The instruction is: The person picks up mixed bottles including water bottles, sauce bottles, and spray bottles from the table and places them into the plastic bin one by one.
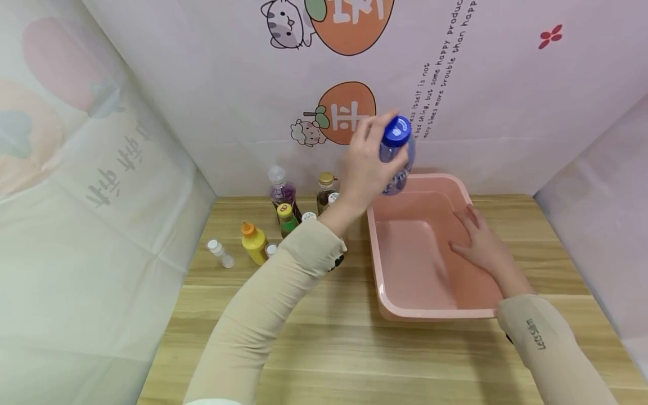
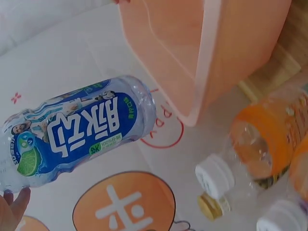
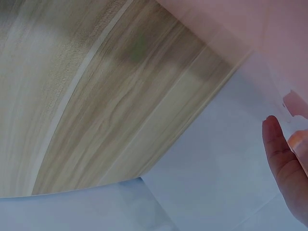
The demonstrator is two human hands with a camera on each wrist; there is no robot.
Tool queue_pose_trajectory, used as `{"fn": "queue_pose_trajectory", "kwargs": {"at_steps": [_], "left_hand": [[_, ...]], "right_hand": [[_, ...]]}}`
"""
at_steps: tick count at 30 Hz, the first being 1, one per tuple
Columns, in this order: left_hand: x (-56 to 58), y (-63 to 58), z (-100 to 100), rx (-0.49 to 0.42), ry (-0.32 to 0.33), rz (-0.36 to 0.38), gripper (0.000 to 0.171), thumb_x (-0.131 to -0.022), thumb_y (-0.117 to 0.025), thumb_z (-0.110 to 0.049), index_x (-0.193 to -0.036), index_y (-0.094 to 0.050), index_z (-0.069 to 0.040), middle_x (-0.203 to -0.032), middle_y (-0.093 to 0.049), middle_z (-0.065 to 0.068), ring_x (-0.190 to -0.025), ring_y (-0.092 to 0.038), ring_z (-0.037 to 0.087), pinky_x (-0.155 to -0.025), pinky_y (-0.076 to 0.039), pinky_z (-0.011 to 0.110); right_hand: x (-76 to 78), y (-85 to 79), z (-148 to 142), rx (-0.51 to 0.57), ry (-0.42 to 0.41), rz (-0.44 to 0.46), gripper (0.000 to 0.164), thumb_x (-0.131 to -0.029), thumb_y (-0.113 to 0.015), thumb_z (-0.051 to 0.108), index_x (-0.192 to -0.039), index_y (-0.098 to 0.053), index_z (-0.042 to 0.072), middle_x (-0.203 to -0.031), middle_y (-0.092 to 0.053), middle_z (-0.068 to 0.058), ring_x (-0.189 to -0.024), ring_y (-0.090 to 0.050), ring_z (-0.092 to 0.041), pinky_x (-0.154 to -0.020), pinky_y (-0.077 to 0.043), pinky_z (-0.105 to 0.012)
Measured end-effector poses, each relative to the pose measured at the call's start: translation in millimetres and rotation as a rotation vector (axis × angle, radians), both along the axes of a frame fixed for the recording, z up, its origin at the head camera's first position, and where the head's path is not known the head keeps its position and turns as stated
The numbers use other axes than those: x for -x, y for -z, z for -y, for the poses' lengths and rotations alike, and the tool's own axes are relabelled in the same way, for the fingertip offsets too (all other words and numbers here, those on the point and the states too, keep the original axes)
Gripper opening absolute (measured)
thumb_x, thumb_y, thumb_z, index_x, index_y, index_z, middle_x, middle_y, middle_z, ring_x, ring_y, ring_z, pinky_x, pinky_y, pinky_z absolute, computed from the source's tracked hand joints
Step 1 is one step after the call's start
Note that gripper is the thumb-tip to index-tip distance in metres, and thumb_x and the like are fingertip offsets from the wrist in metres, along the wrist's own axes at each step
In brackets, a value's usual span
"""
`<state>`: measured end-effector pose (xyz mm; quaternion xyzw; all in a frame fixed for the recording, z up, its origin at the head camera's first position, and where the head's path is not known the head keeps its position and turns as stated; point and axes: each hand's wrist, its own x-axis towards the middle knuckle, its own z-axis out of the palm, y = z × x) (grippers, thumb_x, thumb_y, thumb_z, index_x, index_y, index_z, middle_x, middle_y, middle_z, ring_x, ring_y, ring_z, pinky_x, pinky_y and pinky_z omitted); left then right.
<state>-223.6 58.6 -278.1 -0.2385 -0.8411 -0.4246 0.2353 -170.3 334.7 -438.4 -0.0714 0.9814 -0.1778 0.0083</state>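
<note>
My left hand [image 1: 365,160] grips a clear drink bottle [image 1: 397,179] near its blue cap [image 1: 397,130], above the far left corner of a pink plastic basin [image 1: 405,253]. The left wrist view shows the blue label of the bottle [image 2: 86,127], printed with a lime and a figure in a striped shirt; only fingertips [image 2: 20,202] appear at its edge. Over the right side of the basin, my right hand [image 1: 481,244] lies with fingers spread, reaching inside the wall. Part of that hand [image 3: 285,168] also shows in the right wrist view, its fingers extended.
Left of the basin stand several bottles: a purple drink [image 1: 282,194], a yellow squeeze bottle [image 1: 254,244], a green one with a yellow cap [image 1: 288,222], a gold-capped one [image 1: 326,183] and a small white-capped one [image 1: 220,253]. Printed cloth walls [image 1: 243,101] enclose the wooden table [image 1: 324,360].
</note>
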Motion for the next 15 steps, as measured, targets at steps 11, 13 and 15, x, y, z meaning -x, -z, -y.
{"fn": "queue_pose_trajectory", "kwargs": {"at_steps": [11, 13, 15], "left_hand": [[-4.6, 30.4, -22, 0.129, 0.014, 0.097, 0.056, -0.088, -0.065, -0.027, -0.139, -0.045, -0.014, -0.129, -0.053, 0.009, -0.117, -0.055, 0.019, -0.099, -0.048, 0.027], [-3.6, 37.3, -24, 0.124, 0.015, 0.114, 0.055, -0.088, -0.065, -0.026, -0.137, -0.045, -0.012, -0.129, -0.053, 0.009, -0.118, -0.055, 0.019, -0.101, -0.048, 0.028], [-2.1, 43.6, -26, 0.113, 0.02, 0.142, 0.054, -0.089, -0.066, -0.025, -0.136, -0.046, -0.011, -0.13, -0.052, 0.009, -0.118, -0.056, 0.02, -0.102, -0.048, 0.029]], "right_hand": [[-0.1, -1.4, 2, -0.001, 0.008, -0.024, 0.074, -0.086, -0.064, 0.026, -0.146, -0.029, 0.0, -0.151, -0.014, -0.032, -0.105, -0.049, -0.062, -0.079, -0.045, -0.067], [-0.1, -1.0, 2, -0.001, 0.01, -0.019, 0.074, -0.086, -0.064, 0.026, -0.146, -0.028, 0.0, -0.151, -0.013, -0.032, -0.107, -0.048, -0.063, -0.079, -0.045, -0.068], [-0.2, -0.4, 2, -0.001, 0.014, -0.015, 0.075, -0.087, -0.063, 0.027, -0.147, -0.028, 0.001, -0.152, -0.013, -0.031, -0.11, -0.046, -0.063, -0.08, -0.045, -0.068]]}}
